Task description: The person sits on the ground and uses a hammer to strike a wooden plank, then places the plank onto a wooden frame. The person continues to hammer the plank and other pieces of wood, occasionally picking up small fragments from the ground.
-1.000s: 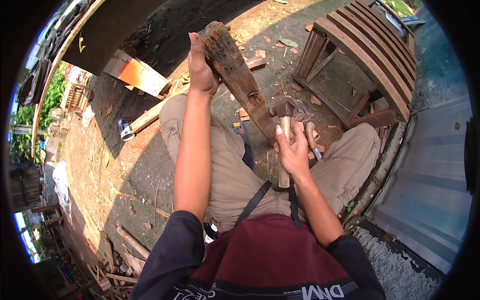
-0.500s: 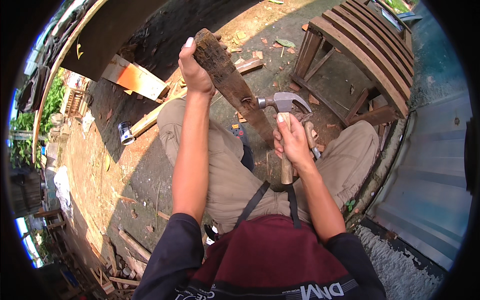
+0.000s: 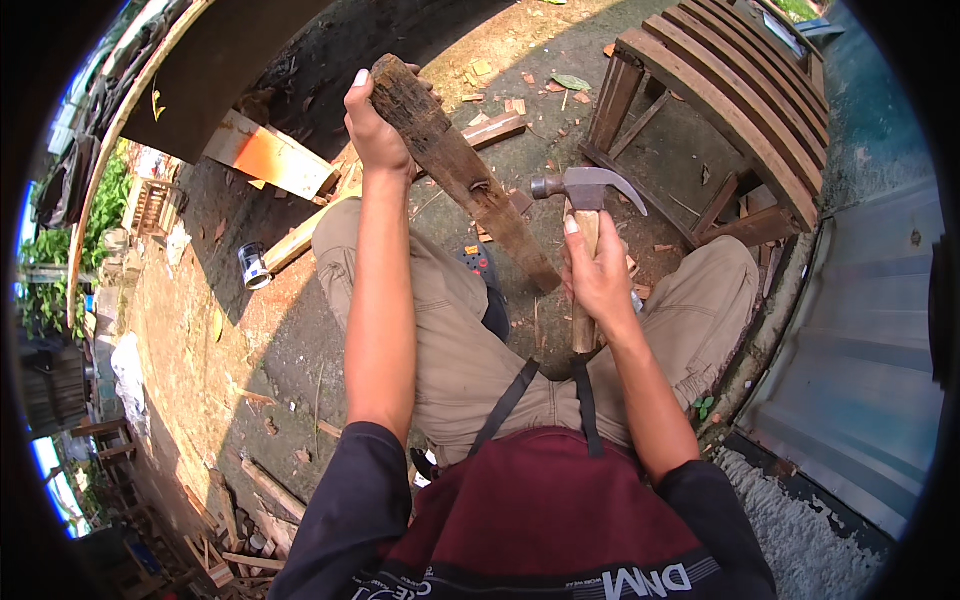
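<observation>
Wrapped round the upper end of a dark, weathered wooden board [image 3: 450, 160] is my left hand [image 3: 378, 130], its thumb lying along the near edge. The board slants down to the right, between my knees. My right hand [image 3: 602, 280] grips the wooden handle of a claw hammer [image 3: 585, 190]. Its head points left toward the board, with a small gap between them, and its curved claw points right. A rough mark or hole shows in the board's face, left of the hammer head.
A slatted wooden bench [image 3: 720, 110] stands at the upper right, beside a metal sheet wall [image 3: 850, 340]. At the left lie a tin can [image 3: 254, 266] and an orange-stained board [image 3: 270, 155]. Wood chips, brick bits and scrap timber [image 3: 272, 488] litter the ground.
The hammer head has come away from the board, up and to the right. My left hand and the board have shifted slightly to the left.
</observation>
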